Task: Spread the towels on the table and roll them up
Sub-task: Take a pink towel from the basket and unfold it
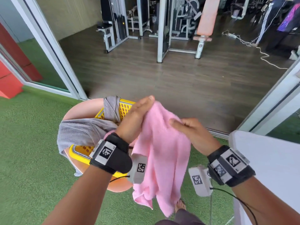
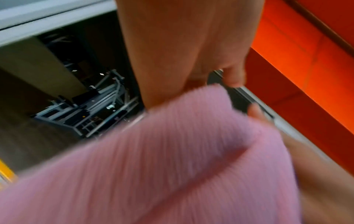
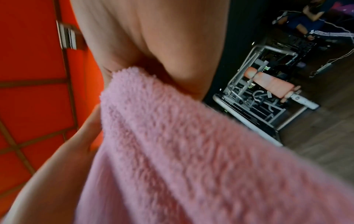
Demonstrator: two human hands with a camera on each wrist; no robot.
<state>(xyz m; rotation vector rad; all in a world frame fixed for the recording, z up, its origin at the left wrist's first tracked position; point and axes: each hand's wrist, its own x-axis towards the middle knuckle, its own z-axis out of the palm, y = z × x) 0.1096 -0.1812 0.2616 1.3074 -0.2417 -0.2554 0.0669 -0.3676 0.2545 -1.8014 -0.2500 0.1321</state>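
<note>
I hold a pink towel [image 1: 162,151] up in the air with both hands, and it hangs crumpled toward the grass. My left hand [image 1: 142,109] pinches its top left part between straight fingers and thumb. My right hand [image 1: 181,125] pinches the top edge a little to the right. Up close, the left wrist view has the pink towel [image 2: 172,166] blurred under my left hand [image 2: 191,53]. The right wrist view looks along my right hand [image 3: 153,37], which pinches the pink towel [image 3: 191,151]. The white table [image 1: 272,168] stands at my right, with nothing showing on the part in view.
A yellow basket [image 1: 125,108] sits on a round pink stool [image 1: 81,109] to my left, with grey towels [image 1: 81,130] draped over its rim. Green turf [image 1: 32,159] lies underfoot. Ahead, a sliding-door frame [image 1: 53,51] opens onto a gym floor with weight machines [image 1: 172,26].
</note>
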